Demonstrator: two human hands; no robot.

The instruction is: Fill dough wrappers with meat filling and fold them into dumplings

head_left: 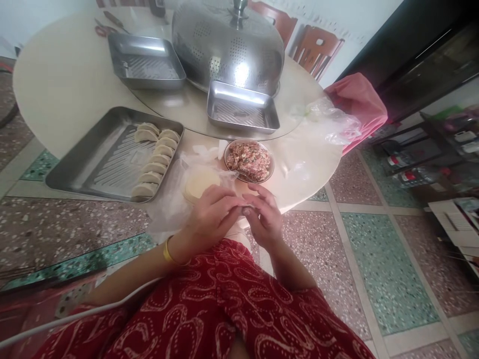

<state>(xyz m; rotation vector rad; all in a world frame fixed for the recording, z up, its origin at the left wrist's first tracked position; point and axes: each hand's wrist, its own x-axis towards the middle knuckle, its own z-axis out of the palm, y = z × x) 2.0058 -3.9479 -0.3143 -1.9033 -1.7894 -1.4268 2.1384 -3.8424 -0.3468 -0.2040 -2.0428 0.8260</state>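
My left hand [209, 217] and my right hand [264, 217] meet fingertip to fingertip at the near table edge, pinching something small that the fingers hide, apparently a dumpling. Just beyond the left hand lies a stack of round wrappers [198, 182] in clear plastic. A bowl of minced meat filling [249, 160] stands beyond the right hand. To the left, a steel tray [86, 164] holds a row of several folded dumplings [155, 159].
Two empty steel trays [145, 62] [241, 107] sit on a glass turntable with a big perforated steel dome cover [228, 45]. Clear plastic bags [329, 119] and a pink bag [359, 102] lie at the table's right edge. Chairs stand behind, shelves at right.
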